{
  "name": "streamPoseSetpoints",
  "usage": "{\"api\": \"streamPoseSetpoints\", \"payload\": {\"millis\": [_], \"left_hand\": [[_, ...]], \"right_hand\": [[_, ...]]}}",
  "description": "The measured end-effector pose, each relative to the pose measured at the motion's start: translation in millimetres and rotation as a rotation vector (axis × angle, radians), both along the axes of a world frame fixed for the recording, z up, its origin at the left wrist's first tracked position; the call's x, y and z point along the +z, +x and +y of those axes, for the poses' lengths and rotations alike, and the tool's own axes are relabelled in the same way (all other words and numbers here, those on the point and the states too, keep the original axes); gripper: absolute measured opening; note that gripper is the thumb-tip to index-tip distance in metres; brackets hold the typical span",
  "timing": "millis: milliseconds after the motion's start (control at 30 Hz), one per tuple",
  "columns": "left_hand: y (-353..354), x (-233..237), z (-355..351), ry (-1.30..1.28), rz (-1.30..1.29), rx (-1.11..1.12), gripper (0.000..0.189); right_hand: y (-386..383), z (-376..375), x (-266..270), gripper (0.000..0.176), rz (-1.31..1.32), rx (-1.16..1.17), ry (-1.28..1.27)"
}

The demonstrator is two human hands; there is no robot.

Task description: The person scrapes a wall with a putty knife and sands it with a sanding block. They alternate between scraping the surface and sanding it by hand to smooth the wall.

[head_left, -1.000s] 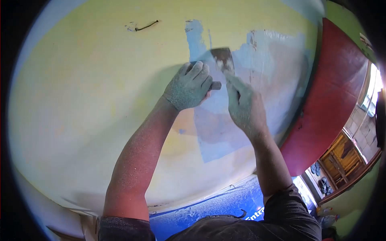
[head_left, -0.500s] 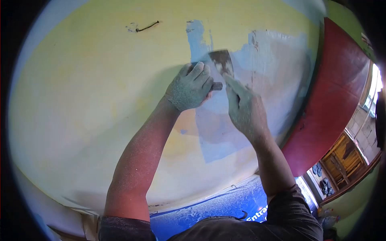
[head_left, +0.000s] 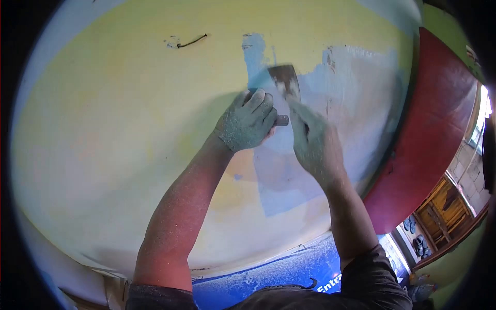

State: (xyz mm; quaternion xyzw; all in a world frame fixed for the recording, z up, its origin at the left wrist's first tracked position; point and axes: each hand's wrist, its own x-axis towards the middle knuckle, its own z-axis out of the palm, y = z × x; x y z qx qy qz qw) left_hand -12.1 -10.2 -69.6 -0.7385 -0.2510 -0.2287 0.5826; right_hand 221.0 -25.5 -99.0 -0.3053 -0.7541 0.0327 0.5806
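A paint scraper (head_left: 285, 82) with a broad, worn metal blade is in my right hand (head_left: 318, 144). Its handle is hidden in my closed fingers, and the blade points up in front of the wall (head_left: 129, 129). Just to the left, my left hand (head_left: 247, 121) is closed around a dark bar-like tool (head_left: 282, 120). A stubby end of it sticks out toward my right hand; its kind is hidden. Pale dust coats both hands. Around them the yellowish paint gives way to a bare bluish patch (head_left: 281, 191) with ragged edges.
A bent dark wire (head_left: 192, 41) sticks out of the wall at upper left. To the right stands a dark red panel (head_left: 421, 139), with a doorway and shoes (head_left: 421, 245) beyond. Below lies a dusty blue printed sheet (head_left: 258, 287).
The wall, wire and red panel appear slightly lower in view. My left hand sits a little lower, while the scraper blade stays at nearly the same spot in view. Both grips are unchanged.
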Motion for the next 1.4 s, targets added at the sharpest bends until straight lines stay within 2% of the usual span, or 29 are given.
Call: {"api": "streamPoseSetpoints", "payload": {"millis": [100,333,400,500,700,900,1000,1100,1200,1233,1333,1400], "left_hand": [[1,-2,2,-0.002,0.000,-0.020,0.033],[1,0,0,0.032,0.013,0.012,0.033],[1,1,2,0.019,0.006,-0.012,0.030],[2,0,1,-0.009,-0.004,-0.009,0.030],[1,0,0,0.019,-0.002,-0.036,0.029],[3,-1,0,0.000,-0.012,-0.003,0.030],[1,-3,1,0.010,-0.005,-0.022,0.032],[1,-3,2,0.009,-0.007,-0.014,0.033],[1,-4,0,0.011,-0.012,-0.001,0.031],[2,-2,2,0.020,-0.007,-0.005,0.031],[2,-1,5,0.033,-0.005,-0.002,0.030],[2,-1,5,0.019,-0.010,-0.028,0.029]], "right_hand": [[-11,6,28,0.037,0.054,0.038,0.035],[-3,-5,1,0.036,0.004,0.016,0.018],[-8,4,20,0.036,0.045,0.054,0.050],[-11,-1,46,0.037,0.050,0.046,-0.040],[-3,-10,17,0.036,-0.005,-0.028,0.033],[-10,-10,64,0.037,0.044,0.019,-0.072],[-5,-4,31,0.037,-0.004,-0.029,0.047],[-9,0,21,0.036,0.039,0.007,0.035],[-15,-1,60,0.036,0.021,-0.019,-0.066],[-18,1,65,0.035,0.062,0.003,-0.018],[-11,-3,55,0.035,0.052,-0.013,-0.001],[0,-3,19,0.034,0.014,-0.020,-0.001]]}}
